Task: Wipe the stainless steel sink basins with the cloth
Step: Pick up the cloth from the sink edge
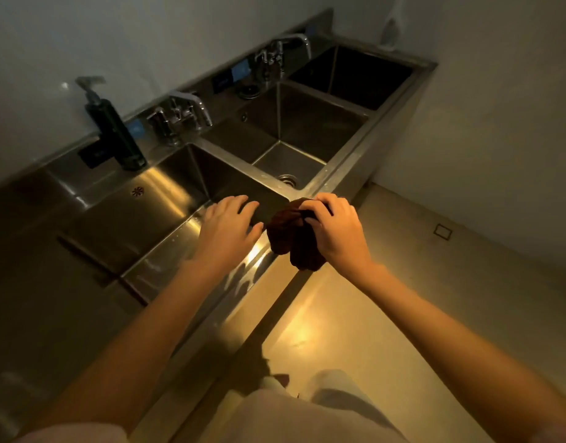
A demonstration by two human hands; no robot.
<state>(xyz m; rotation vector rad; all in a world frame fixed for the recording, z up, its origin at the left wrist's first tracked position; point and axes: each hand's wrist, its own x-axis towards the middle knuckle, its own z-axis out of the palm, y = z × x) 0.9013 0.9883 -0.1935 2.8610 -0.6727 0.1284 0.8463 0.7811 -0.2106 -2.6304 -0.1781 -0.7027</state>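
Note:
A stainless steel sink unit with three basins runs along the wall: the near basin (pixel 179 174), the middle basin (pixel 307 123) with a drain at its bottom, and the far basin (pixel 371 75). My right hand (pixel 336 231) is shut on a dark brown cloth (pixel 291 238), which hangs bunched over the sink's front rim. My left hand (pixel 227 225) hovers beside the cloth, above the near basin's front edge, fingers spread and holding nothing.
A black soap pump bottle (pixel 112 129) stands on the back ledge at left. Two faucets (pixel 182 116) (pixel 281 52) rise from the backsplash. A drainboard (pixel 35 235) extends left. The floor (pixel 339 330) lies to the right, beside a wall.

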